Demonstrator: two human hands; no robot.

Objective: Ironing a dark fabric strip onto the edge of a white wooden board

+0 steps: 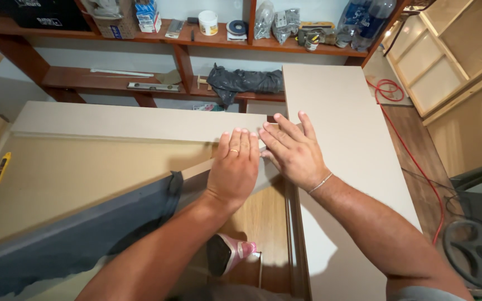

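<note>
The left hand (233, 167) lies flat over the spot where the two pale boards meet, so the joint under its palm is hidden, and the right hand (292, 151) covers the corner of the long board (341, 128) beside it. Both forearms run out at the bottom edge. The long board is cut off below too. The grey sheet (68, 239) leaves the frame at the lower left and hides whatever it drapes over. A dark and pink tool (227, 252) sits partly behind the left forearm. Items on the top shelf (218, 40) are cropped and too small to identify. The black wheel (475, 253) is cut by the right edge.
</note>
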